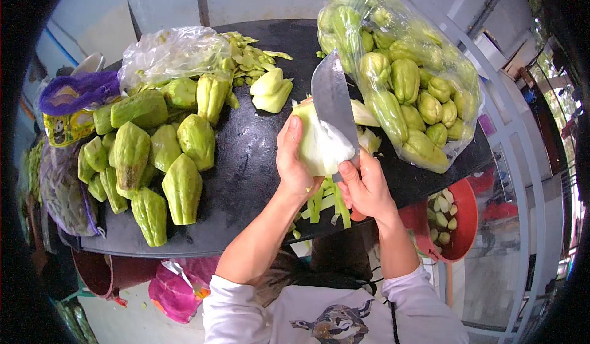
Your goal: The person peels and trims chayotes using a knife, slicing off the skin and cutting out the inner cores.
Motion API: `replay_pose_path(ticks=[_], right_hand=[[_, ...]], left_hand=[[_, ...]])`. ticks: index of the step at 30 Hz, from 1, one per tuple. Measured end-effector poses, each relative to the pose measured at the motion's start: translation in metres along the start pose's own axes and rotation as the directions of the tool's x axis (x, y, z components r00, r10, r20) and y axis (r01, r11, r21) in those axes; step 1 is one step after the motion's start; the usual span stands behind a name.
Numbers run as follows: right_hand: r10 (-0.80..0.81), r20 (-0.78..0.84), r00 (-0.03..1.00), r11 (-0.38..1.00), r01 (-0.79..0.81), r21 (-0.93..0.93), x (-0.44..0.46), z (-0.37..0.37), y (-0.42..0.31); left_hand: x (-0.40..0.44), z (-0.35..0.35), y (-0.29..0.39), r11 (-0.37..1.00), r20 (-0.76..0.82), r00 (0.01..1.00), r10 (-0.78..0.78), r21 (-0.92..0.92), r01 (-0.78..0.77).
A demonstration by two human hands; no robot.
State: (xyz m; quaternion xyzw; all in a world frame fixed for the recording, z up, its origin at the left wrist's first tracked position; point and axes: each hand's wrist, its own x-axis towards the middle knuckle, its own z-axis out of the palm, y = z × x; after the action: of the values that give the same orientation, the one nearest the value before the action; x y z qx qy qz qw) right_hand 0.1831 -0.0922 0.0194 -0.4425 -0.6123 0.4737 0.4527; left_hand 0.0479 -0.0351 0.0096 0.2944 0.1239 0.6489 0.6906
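Near the middle of the black table, my left hand [294, 156] is wrapped round a pale green-white vegetable [318, 140], held up over the table. My right hand [367, 187] grips a large knife [332, 92]; its broad blade points up and lies along the right side of the vegetable. The knife's handle is mostly hidden in my fingers. Green peel strips [329, 202] lie below my hands at the table's front edge. Two pale cut pieces [271, 90] rest on the table to the left of the blade.
Several green chayotes [183, 190] are piled at the left, beside a purple net bag [67, 184]. Behind them are a clear plastic bag [172, 55] and cut slices [252, 58]. A big bag of chayotes [424, 92] stands at the right. A red bucket [468, 221] is below the table's right side.
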Motion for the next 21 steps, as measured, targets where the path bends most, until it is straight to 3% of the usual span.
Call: replay_pose_path(ticks=[9, 11, 14, 21], right_hand=[[0.049, 0.026, 0.998, 0.998, -0.049, -0.025, 0.0, 0.001, -0.006], [0.039, 0.005, 0.999, 0.999, -0.039, -0.03, -0.001, 0.005, 0.001], [0.044, -0.017, 0.999, 0.999, -0.044, 0.0, -0.002, 0.008, 0.005], [0.042, -0.048, 0.998, 0.998, -0.039, 0.053, 0.001, 0.011, 0.01]], left_hand=[[-0.001, 0.005, 0.006, 0.998, -0.076, 0.996, 0.055, -0.023, -0.057], [-0.001, 0.006, 0.006, 0.991, -0.054, 0.989, 0.135, 0.002, -0.135], [0.002, -0.001, 0.006, 1.0, -0.075, 0.997, -0.007, -0.018, 0.006], [0.003, 0.0, -0.002, 0.998, -0.078, 0.996, 0.052, -0.018, -0.053]])
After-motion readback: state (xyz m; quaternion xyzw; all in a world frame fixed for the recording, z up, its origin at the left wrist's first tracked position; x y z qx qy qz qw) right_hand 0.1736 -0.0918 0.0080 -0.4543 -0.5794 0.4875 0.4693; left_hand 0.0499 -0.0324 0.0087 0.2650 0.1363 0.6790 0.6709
